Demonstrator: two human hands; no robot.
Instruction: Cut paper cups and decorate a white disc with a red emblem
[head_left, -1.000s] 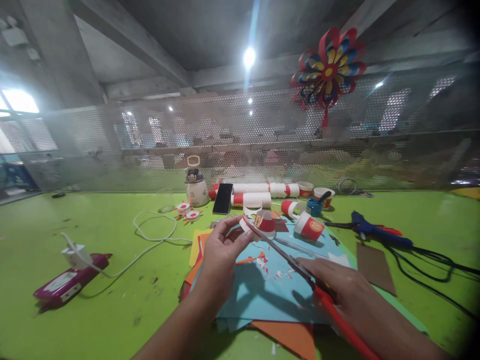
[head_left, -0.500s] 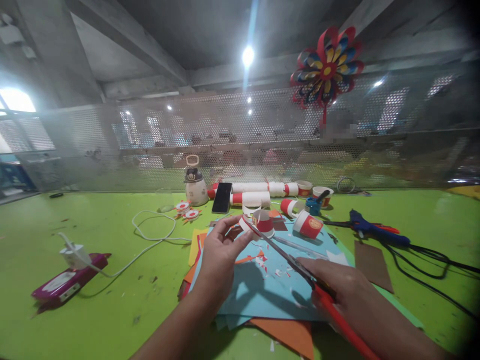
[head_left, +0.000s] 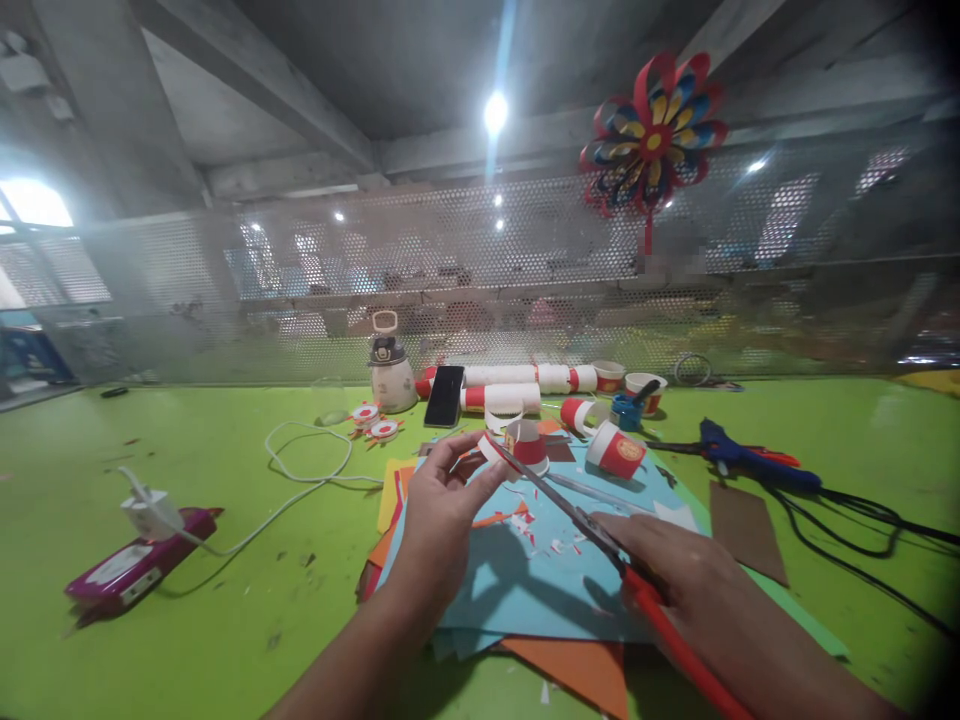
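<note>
Between its thumb and fingers, my left hand (head_left: 448,500) pinches a small round paper cup piece (head_left: 495,455), white with a red edge. My right hand (head_left: 679,570) grips red-handled scissors (head_left: 581,520), whose blade tips meet the edge of that piece. The blades look nearly closed. Just behind the tips stands a red and white paper cup (head_left: 530,446). Under both hands lies light blue paper (head_left: 525,590), strewn with red and white snippets (head_left: 525,525). A cut paper cup (head_left: 616,449) lies on its side to the right.
A glue gun (head_left: 750,460) with a black cord lies at right, near a brown card (head_left: 746,530). A phone (head_left: 444,396), bottle (head_left: 392,375) and paper-cup rolls (head_left: 510,376) line the back. At left sits a purple power strip (head_left: 142,560) with a white cable.
Almost nothing differs. Both hands, the cup piece and the scissors keep nearly the same place, with only a very slight shift of the scissors.
</note>
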